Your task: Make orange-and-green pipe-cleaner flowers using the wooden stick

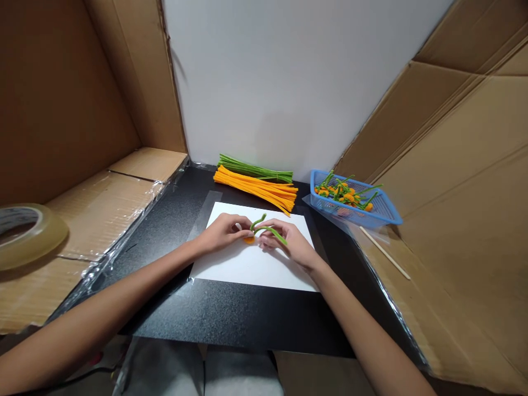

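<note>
Over the white sheet (231,267), my left hand (225,231) pinches a small orange pipe-cleaner piece (249,240) between thumb and fingertips. A green pipe cleaner (272,231) is joined at that piece; one short end sticks up and the longer end bends to the right. My right hand (289,242) has its fingers curled at the green pipe cleaner, close to the left fingertips. The longer green end passes across the right fingers. Much of the orange piece is hidden by my left thumb.
Behind the sheet lie a bundle of orange pipe cleaners (256,188) and a green bundle (251,166). A blue basket (350,216) at right holds several orange-and-green pieces. A thin wooden stick (385,253) lies on cardboard at right. A tape roll (49,236) sits at far left.
</note>
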Available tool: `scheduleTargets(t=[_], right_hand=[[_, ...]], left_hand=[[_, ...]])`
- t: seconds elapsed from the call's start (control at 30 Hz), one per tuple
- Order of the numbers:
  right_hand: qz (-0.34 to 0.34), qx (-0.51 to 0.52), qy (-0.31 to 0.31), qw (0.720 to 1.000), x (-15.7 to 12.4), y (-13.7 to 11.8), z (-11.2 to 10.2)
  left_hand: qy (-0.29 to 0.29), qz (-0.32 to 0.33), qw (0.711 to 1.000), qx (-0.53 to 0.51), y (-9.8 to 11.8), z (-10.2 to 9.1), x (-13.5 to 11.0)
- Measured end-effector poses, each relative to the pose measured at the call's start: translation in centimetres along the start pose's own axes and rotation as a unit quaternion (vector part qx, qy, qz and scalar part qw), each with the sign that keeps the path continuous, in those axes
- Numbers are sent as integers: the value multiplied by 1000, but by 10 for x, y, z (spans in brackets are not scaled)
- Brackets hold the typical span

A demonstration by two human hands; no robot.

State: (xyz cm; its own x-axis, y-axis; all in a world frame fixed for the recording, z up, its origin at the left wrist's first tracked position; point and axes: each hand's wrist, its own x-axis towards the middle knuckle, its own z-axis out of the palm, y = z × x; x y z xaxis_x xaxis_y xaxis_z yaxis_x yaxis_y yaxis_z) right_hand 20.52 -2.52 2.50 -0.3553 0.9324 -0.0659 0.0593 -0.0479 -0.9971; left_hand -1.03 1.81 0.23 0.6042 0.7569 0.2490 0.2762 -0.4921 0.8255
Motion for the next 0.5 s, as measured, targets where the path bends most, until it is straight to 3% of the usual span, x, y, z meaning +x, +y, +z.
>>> scheduleTargets(t=[0.23, 0.5], right_hand=[[-51, -65, -24, 996, 5, 11, -6], [-65, -136, -81, 985, 2, 9, -2]], left_hand=[[-36, -19, 998, -53, -4, 0, 0], [-77, 12, 997, -1, -7, 1, 0]])
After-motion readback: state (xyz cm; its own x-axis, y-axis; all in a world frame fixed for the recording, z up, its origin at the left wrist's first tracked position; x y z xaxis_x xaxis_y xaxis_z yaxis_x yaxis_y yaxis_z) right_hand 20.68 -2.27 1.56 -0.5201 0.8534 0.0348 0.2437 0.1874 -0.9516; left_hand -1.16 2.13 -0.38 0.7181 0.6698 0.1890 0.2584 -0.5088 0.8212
